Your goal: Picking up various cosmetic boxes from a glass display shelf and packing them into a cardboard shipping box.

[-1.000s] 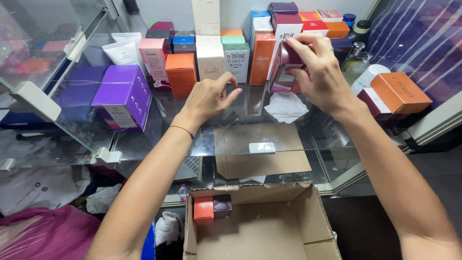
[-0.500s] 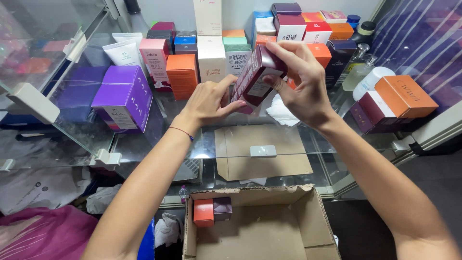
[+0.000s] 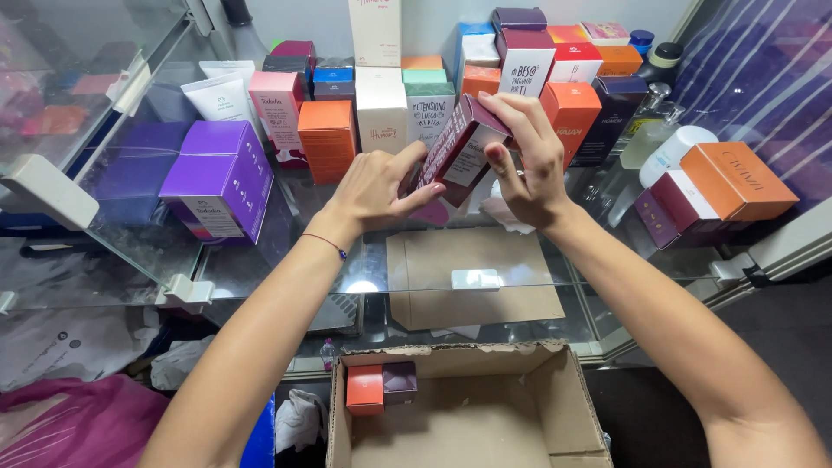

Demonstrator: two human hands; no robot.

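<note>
Both hands hold one maroon box tilted in the air above the glass surface, in front of the rows of boxes. Right hand grips its upper end, fingers over the top edge, thumb on the pale side panel. Left hand supports the lower end, thumb up along the box's left side, fingers curled underneath. Thin bracelet on the left wrist.

Behind the hands: white box, orange box, pink box, pale green box, more mixed-colour boxes in rows to the back wall. Left of them, purple box lies on the glass, white tube behind it. Right side: flat orange box lying on a maroon one, white bottle just beside it.

Under the glass below the hands, a brown cardboard sheet with a small white clip on the glass edge above it. Crumpled white paper on the surface just under the right hand.

At bottom centre an open carton, flaps up; in its far-left corner a small red-orange box and a small dark purple box stand side by side, touching. Pink cloth at lower left, white bag above it.
</note>
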